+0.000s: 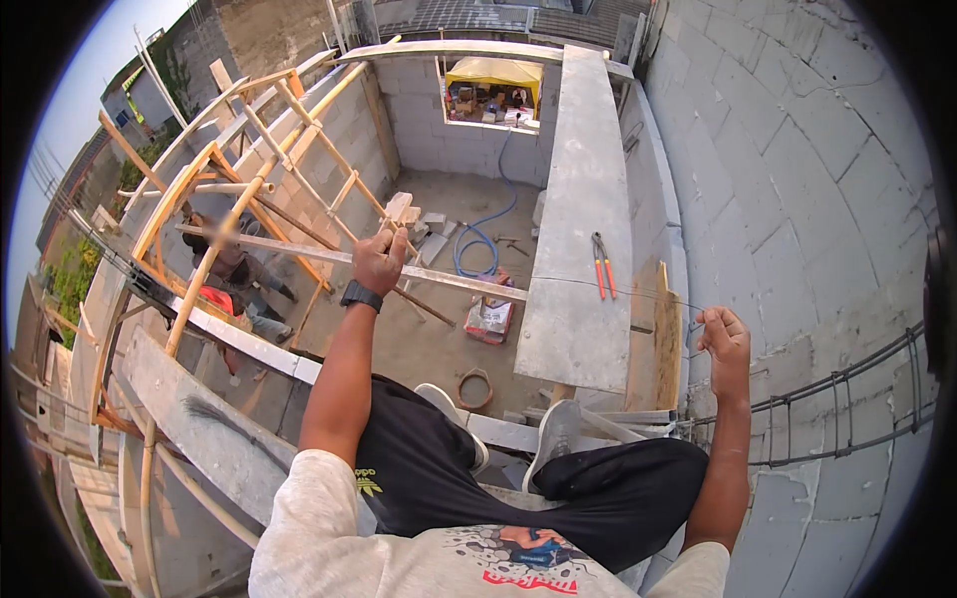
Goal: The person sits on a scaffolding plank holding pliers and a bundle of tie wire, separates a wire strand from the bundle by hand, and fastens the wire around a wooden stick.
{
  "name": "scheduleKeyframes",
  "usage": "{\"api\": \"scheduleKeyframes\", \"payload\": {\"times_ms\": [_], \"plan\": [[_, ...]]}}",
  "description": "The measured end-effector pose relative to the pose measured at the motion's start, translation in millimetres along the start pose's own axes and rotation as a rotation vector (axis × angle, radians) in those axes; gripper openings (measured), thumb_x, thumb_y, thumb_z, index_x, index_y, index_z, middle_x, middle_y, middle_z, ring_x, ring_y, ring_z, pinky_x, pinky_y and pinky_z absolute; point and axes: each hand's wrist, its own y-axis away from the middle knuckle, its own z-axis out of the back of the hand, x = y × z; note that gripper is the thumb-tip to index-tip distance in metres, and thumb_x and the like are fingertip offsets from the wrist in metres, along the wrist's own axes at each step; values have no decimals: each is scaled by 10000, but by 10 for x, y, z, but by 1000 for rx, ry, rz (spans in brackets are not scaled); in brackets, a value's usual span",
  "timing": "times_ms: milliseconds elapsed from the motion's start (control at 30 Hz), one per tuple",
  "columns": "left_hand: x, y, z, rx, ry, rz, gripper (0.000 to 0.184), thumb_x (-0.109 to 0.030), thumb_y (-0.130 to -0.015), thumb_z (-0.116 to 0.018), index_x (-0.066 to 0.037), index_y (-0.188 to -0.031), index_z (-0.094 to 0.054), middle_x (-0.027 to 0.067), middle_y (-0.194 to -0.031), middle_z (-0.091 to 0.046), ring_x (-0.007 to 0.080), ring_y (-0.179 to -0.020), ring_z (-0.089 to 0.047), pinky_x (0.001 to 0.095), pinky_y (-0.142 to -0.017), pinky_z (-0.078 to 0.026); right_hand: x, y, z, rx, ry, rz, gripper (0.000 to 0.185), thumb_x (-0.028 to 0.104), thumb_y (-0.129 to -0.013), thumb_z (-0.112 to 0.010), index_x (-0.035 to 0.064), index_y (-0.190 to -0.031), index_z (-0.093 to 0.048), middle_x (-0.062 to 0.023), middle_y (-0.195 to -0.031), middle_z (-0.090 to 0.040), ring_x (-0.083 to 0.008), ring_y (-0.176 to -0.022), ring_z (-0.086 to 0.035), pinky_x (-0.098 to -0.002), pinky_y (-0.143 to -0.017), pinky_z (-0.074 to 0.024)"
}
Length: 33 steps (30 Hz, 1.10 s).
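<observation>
- The fingers of the right hand [725,334] pinch the thin wire [646,293] over the plank [580,179]; light tension, I think, should prevent kinks.
- The left hand [379,262] has its fingers closed on the wooden batten [459,280]; a firm, steady hold seems advisable.
- The red-handled pincers [602,276] lie on the plank, near the wire.
- Below, on the floor [419,354], stands a red-and-white sack [489,321]; its content I cannot tell.
</observation>
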Motion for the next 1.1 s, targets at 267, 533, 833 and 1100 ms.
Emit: {"api": "scheduleKeyframes", "payload": {"times_ms": [267,533,833,1100], "plan": [[-33,-83,64,-102,-344,91,448,-412,-896,-621,-58,-627,-566,162,-602,-595,360,-555,-591,442,-514,-453,-357,82,8,668,1050,-98,238,245,-928,-587,32,-929,-693,-107,-807,-669,-290,-702,-596,-400,-711,-472],[180,-14,10,-145,-338,190,604,-580,-854,-610,-52,-583,-500,155,-506,-500,351,-488,-524,452,-482,-396,-130,98,30,539,-318,-173,252,248,-947,-601,7,-875,-612,32,-645,-488,-63,-558,-408,-263,-611,-424],[198,-17,-65,-61,-244,338,630,-611,-808,-652,-38,-594,-499,133,-523,-532,285,-513,-579,392,-503,-437,-351,-31,-48,128,136,-149,254,243,-950,-585,13,-845,-610,48,-642,-462,-58,-568,-412,-241,-582,-409],[113,0,10,125,624,802,378,-336,-797,-789,-75,-791,-516,69,-738,-653,134,-670,-683,254,-569,-567,-306,97,-116,462,1126,45,171,167,-878,-620,-1,-849,-618,-186,-775,-615,-341,-714,-592,-409,-650,-450]]}}
